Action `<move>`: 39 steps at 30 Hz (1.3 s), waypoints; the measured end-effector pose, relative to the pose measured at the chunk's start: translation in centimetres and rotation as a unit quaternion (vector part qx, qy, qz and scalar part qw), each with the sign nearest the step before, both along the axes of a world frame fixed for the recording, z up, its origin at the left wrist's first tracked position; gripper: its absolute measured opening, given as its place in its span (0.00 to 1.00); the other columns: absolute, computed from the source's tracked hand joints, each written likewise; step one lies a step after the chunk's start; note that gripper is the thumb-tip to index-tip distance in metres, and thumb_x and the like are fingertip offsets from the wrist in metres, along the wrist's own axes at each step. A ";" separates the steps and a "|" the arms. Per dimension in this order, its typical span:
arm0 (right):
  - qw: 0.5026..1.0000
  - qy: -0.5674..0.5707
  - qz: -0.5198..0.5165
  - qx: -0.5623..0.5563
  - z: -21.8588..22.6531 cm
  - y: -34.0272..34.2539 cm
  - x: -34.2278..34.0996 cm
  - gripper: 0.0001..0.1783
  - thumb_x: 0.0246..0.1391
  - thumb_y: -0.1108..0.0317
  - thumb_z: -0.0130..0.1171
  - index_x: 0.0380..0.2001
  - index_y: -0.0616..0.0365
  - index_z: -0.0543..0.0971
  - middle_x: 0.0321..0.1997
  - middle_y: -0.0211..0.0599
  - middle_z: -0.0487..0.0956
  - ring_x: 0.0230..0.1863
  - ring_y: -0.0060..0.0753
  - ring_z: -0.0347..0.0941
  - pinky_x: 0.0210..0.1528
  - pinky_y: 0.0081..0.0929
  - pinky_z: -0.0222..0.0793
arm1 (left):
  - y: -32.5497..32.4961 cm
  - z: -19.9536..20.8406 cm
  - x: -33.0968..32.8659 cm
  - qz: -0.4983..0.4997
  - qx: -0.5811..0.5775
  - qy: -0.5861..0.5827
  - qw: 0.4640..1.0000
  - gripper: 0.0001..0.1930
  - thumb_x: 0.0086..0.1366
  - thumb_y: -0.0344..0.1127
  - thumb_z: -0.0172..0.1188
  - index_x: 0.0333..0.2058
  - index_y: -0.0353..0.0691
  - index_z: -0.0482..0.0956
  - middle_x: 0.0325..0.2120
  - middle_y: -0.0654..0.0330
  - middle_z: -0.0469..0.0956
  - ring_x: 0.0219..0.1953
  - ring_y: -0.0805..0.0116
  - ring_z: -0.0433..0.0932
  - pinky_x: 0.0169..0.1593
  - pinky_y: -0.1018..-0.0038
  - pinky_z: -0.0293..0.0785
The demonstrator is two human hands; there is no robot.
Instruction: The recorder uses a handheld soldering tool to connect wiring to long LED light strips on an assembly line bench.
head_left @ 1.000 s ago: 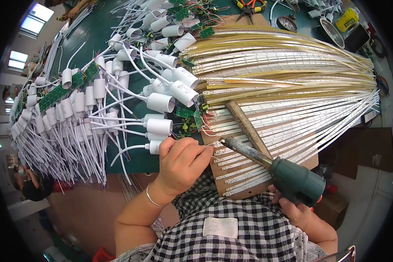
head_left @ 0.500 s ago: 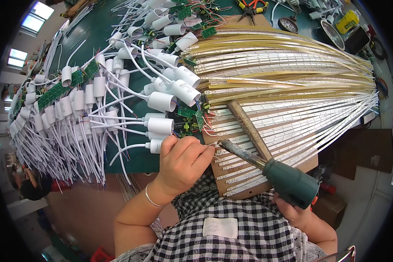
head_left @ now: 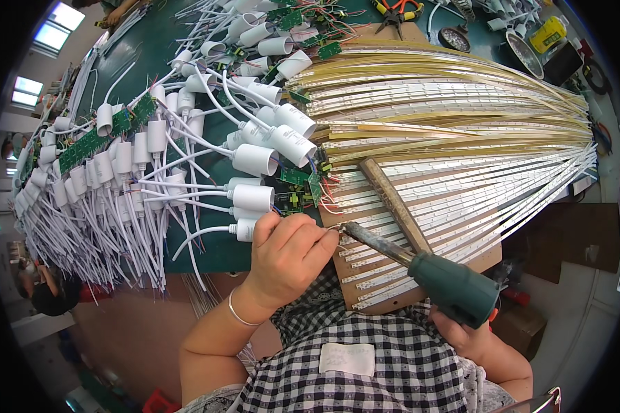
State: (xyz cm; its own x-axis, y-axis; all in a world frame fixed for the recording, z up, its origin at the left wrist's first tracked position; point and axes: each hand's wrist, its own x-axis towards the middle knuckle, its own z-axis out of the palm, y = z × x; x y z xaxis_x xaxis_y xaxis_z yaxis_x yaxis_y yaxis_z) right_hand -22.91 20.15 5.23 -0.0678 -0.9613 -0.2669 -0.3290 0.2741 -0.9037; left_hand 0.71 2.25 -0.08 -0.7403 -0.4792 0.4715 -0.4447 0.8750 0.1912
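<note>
My left hand [head_left: 291, 253] is closed in a pinch at the near left corner of a brown board [head_left: 386, 303]. A thin wire [head_left: 333, 227] pokes out from its fingertips; the pinch itself is mostly hidden. My right hand [head_left: 461, 334] grips a large soldering iron [head_left: 455, 288] by its green handle, partly behind it. The iron's dark tip reaches the wire end beside my left fingertips, over the ends of the LED strips [head_left: 420, 206] fanned across the board. White lamp caps [head_left: 253, 198] with cables and green circuit boards [head_left: 295, 177] lie just beyond my left hand.
A worn bar [head_left: 393, 203] lies across the strips, close to the iron. Piles of lamp caps and white cables [head_left: 110, 241] cover the table's left side. At the far edge are pliers [head_left: 395, 17], a round dish [head_left: 455, 39] and a yellow container [head_left: 548, 34].
The soldering iron has shifted slightly left and down, its tip moving closer to my left fingertips. My left hand stays in place.
</note>
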 end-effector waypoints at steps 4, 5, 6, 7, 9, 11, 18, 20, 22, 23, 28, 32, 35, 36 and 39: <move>1.000 0.004 -0.009 -0.010 -0.2 0.4 -0.2 0.14 0.45 0.76 0.59 0.38 0.65 0.76 0.35 0.44 0.78 0.34 0.47 0.74 0.39 0.39 0.70 | 0.0 0.0 0.0 0.000 0.000 0.001 1.000 0.09 0.48 0.32 0.61 0.31 0.45 0.82 0.26 0.71 0.76 0.35 0.70 0.74 0.43 0.70 0.60; 0.999 -0.022 -0.031 -0.006 -0.3 0.8 -0.1 0.17 0.45 0.76 0.57 0.42 0.66 0.74 0.38 0.44 0.77 0.34 0.44 0.74 0.38 0.37 0.70 | 0.0 0.0 0.0 0.000 0.002 0.001 1.000 0.09 0.48 0.32 0.61 0.31 0.45 0.82 0.26 0.71 0.76 0.35 0.70 0.74 0.43 0.70 0.60; 0.997 -0.049 -0.054 -0.004 -0.4 1.1 -0.1 0.20 0.46 0.76 0.55 0.45 0.66 0.72 0.40 0.44 0.76 0.33 0.41 0.74 0.38 0.34 0.71 | 0.0 0.0 0.0 0.000 0.003 0.002 1.000 0.09 0.48 0.32 0.61 0.31 0.45 0.82 0.26 0.71 0.76 0.35 0.70 0.74 0.43 0.70 0.60; 0.992 -0.091 -0.084 -0.006 -0.5 1.3 0.0 0.24 0.47 0.76 0.53 0.51 0.67 0.67 0.46 0.45 0.74 0.31 0.37 0.74 0.36 0.31 0.71 | 0.0 0.0 0.0 0.000 0.002 0.001 1.000 0.09 0.48 0.32 0.61 0.31 0.45 0.82 0.26 0.71 0.76 0.35 0.70 0.74 0.43 0.70 0.60; 0.982 -0.146 -0.120 -0.023 -0.9 1.5 0.0 0.30 0.49 0.75 0.51 0.57 0.67 0.62 0.53 0.46 0.71 0.32 0.34 0.74 0.36 0.29 0.73 | 0.0 0.1 0.0 0.000 0.000 -0.001 1.000 0.09 0.48 0.32 0.61 0.31 0.45 0.82 0.26 0.71 0.76 0.35 0.70 0.74 0.43 0.71 0.60; 0.975 -0.170 -0.136 -0.054 -1.5 1.4 0.1 0.31 0.51 0.71 0.54 0.59 0.65 0.59 0.55 0.47 0.69 0.37 0.37 0.75 0.39 0.33 0.74 | 0.0 0.1 -0.1 0.000 0.001 0.001 1.000 0.09 0.48 0.31 0.61 0.31 0.45 0.82 0.26 0.71 0.76 0.35 0.70 0.74 0.43 0.70 0.59; 0.905 -0.356 -0.188 -0.134 -1.9 -4.8 3.3 0.38 0.53 0.68 0.57 0.64 0.53 0.52 0.63 0.47 0.62 0.65 0.44 0.58 0.64 0.60 0.59 | -0.1 0.5 -0.2 -0.002 0.008 -0.006 1.000 0.09 0.47 0.31 0.61 0.31 0.45 0.82 0.26 0.70 0.76 0.35 0.69 0.74 0.44 0.70 0.59; 0.909 -0.369 -0.161 -0.105 -2.0 -6.5 4.0 0.39 0.53 0.69 0.57 0.65 0.51 0.51 0.66 0.46 0.58 0.68 0.42 0.54 0.66 0.60 0.55 | -0.1 0.4 -0.2 0.001 0.009 -0.004 1.000 0.09 0.48 0.31 0.61 0.31 0.45 0.82 0.26 0.70 0.76 0.35 0.69 0.74 0.44 0.69 0.59; 0.912 -0.378 -0.140 -0.081 -2.1 -7.7 4.5 0.40 0.53 0.70 0.57 0.65 0.50 0.50 0.67 0.45 0.56 0.70 0.40 0.51 0.67 0.60 0.53 | 0.0 0.5 -0.2 0.003 0.011 -0.004 1.000 0.09 0.47 0.31 0.61 0.31 0.44 0.82 0.25 0.70 0.76 0.35 0.69 0.74 0.44 0.69 0.59; 0.912 -0.381 -0.132 -0.072 -2.2 -8.3 4.7 0.40 0.53 0.70 0.56 0.66 0.49 0.49 0.67 0.44 0.55 0.71 0.39 0.49 0.67 0.60 0.53 | 0.0 0.6 -0.2 0.002 0.012 -0.004 1.000 0.09 0.47 0.31 0.61 0.31 0.44 0.82 0.25 0.70 0.76 0.35 0.69 0.74 0.44 0.69 0.59; 0.921 -0.370 -0.106 -0.063 -3.9 -8.6 5.2 0.41 0.54 0.71 0.55 0.66 0.49 0.46 0.69 0.43 0.52 0.72 0.37 0.46 0.68 0.60 0.51 | 0.0 0.6 -0.2 0.000 0.014 -0.004 1.000 0.10 0.47 0.31 0.61 0.31 0.44 0.82 0.25 0.70 0.76 0.35 0.69 0.74 0.43 0.70 0.60; 0.925 -0.355 -0.098 -0.089 -4.7 -8.2 5.5 0.41 0.55 0.71 0.54 0.67 0.49 0.45 0.70 0.43 0.51 0.72 0.37 0.45 0.68 0.60 0.51 | 0.0 0.5 -0.2 0.001 0.015 -0.004 1.000 0.10 0.46 0.31 0.60 0.31 0.43 0.82 0.26 0.69 0.76 0.35 0.69 0.74 0.43 0.70 0.60; 0.928 -0.347 -0.088 -0.103 -5.4 -7.9 5.7 0.41 0.55 0.71 0.54 0.67 0.50 0.45 0.70 0.43 0.50 0.72 0.38 0.45 0.68 0.59 0.51 | 0.0 0.6 -0.3 0.001 0.014 -0.006 1.000 0.10 0.46 0.31 0.60 0.30 0.43 0.82 0.26 0.69 0.76 0.35 0.68 0.74 0.43 0.70 0.60; 0.927 -0.347 -0.087 -0.113 -5.4 -8.0 5.6 0.40 0.55 0.71 0.54 0.67 0.50 0.46 0.70 0.44 0.50 0.72 0.38 0.45 0.68 0.60 0.51 | 0.0 0.6 -0.3 0.001 0.014 -0.006 1.000 0.10 0.46 0.31 0.60 0.30 0.43 0.82 0.25 0.69 0.76 0.35 0.68 0.74 0.43 0.70 0.60; 0.926 -0.348 -0.090 -0.116 -5.5 -8.0 5.7 0.40 0.55 0.72 0.53 0.67 0.50 0.46 0.70 0.44 0.50 0.72 0.39 0.45 0.68 0.60 0.51 | -0.1 0.6 -0.4 -0.002 0.012 -0.009 1.000 0.09 0.46 0.31 0.60 0.30 0.43 0.82 0.25 0.68 0.75 0.35 0.68 0.74 0.42 0.69 0.60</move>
State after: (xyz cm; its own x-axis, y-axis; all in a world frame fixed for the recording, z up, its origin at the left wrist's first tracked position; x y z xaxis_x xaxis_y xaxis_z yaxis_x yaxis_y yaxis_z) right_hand -17.23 12.16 -0.24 -0.1215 -0.9882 -0.0936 0.3867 0.0397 -0.9214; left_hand 0.34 2.19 0.48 -0.7502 -0.4874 0.4468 -0.4450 0.8720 0.2041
